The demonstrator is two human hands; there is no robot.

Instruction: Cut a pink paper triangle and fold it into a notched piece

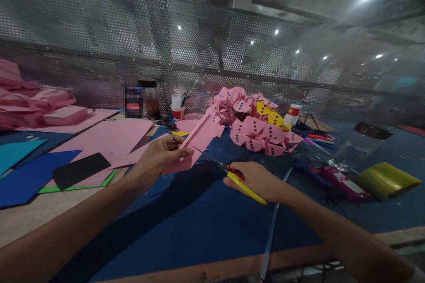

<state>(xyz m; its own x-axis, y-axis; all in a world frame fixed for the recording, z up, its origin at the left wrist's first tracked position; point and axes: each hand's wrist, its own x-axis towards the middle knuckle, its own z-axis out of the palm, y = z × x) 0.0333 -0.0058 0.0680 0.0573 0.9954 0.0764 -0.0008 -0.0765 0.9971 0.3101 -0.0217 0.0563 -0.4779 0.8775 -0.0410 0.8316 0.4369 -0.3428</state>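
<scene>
My left hand (166,152) pinches a folded strip of pink paper (195,139) between thumb and fingers, its long side slanting up and away to the right. A cut or slit shows near its lower right edge. Around a pair of scissors (244,185) with yellow and red handles, my right hand (255,179) is closed. The scissor tips point left toward the paper, a little apart from it. Just behind lies a heap of pink paper pieces (259,135) marked with dark and blue dots, with yellow dotted pieces (270,115) among them.
Pink sheets (102,139), a black piece (81,170) and blue sheets (40,177) lie left. Paper cups (178,108) and a dark-lidded jar (152,101) stand behind. At right are a clear jar (360,146), a magenta tool (347,183) and a yellow tape roll (388,180).
</scene>
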